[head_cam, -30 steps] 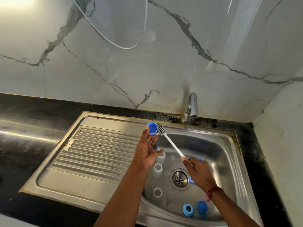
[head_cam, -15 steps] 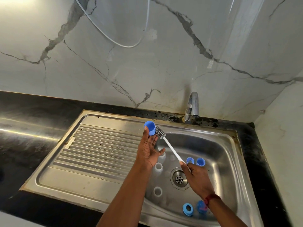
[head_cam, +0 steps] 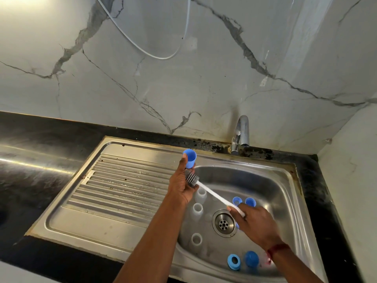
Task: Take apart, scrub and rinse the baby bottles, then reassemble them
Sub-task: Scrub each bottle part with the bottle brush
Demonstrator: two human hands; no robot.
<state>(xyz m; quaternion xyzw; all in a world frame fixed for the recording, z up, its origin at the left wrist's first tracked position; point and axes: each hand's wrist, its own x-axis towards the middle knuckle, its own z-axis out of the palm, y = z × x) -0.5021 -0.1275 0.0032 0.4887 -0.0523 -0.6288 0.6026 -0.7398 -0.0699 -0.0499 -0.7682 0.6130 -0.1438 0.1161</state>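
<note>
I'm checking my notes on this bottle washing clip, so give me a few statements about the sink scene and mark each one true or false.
1. The left hand holds a blue cap. True.
2. The right hand grips the brush by its bristles. False: it grips the white handle.
3. Three clear bottles stand in the sink. True.
4. Water runs from the tap. False: no stream shows.
</note>
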